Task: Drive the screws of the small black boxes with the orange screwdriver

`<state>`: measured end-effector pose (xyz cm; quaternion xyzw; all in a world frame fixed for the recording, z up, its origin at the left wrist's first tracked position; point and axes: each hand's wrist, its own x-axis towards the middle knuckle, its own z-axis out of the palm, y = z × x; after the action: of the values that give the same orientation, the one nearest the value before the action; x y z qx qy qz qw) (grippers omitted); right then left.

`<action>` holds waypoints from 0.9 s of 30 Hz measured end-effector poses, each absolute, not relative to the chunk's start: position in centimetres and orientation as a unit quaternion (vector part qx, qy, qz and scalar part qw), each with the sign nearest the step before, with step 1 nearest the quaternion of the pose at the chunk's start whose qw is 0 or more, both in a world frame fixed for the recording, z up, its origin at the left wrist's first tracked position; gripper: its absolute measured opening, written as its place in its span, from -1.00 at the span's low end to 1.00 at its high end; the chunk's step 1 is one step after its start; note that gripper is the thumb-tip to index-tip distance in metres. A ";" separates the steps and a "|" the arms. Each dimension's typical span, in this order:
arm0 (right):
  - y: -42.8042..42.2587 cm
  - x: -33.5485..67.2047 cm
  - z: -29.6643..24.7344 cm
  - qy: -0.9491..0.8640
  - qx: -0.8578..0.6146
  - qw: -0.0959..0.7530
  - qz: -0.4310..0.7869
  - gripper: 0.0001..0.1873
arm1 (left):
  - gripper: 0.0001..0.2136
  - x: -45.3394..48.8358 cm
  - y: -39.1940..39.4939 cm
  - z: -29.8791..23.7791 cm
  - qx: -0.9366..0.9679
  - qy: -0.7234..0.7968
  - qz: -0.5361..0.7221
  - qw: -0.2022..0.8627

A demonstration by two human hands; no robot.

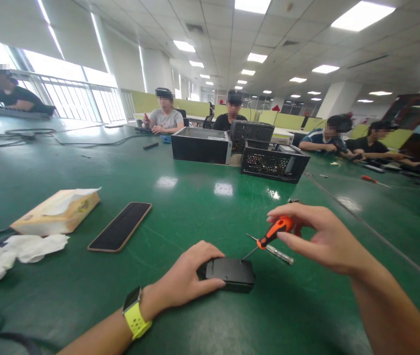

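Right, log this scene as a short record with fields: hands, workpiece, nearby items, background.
Left hand: holds the black rectangular device between thumb and fingers; smartwatch with yellow-green band on wrist
Right hand: grips the orange-and-black screwdriver by its handle
Screwdriver tip: at the device's far right corner; contact hard to confirm
Beyond the device: slim clear-handled screwdriver, lying down
To the left: smartphone, tissue pack, crumpled tissues
Surface: green tabletop
Background: black computer cases, seated people

Left hand (183, 276) low, curved in clasp; right hand (317, 236) higher, pinching.
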<state>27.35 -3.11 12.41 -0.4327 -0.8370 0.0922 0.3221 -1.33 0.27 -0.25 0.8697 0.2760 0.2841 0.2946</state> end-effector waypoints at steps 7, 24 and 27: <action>-2.5 26.8 11.8 -0.840 -0.425 0.337 -0.026 -0.77 | -0.65 -1.4 0.2 -0.2 0.872 0.276 0.286 0.284; -3.0 26.8 12.2 -0.864 -0.393 0.312 0.046 -0.67 | -0.62 -1.8 0.5 -0.2 0.881 0.250 0.279 0.290; -3.2 27.0 12.4 -0.865 -0.388 0.313 0.056 -0.68 | -0.61 -1.9 0.6 -0.2 0.880 0.246 0.280 0.294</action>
<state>26.97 -3.16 12.41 -0.3884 -0.8651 0.0558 0.3126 -1.88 0.57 -0.24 0.8800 0.2461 0.2801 0.2940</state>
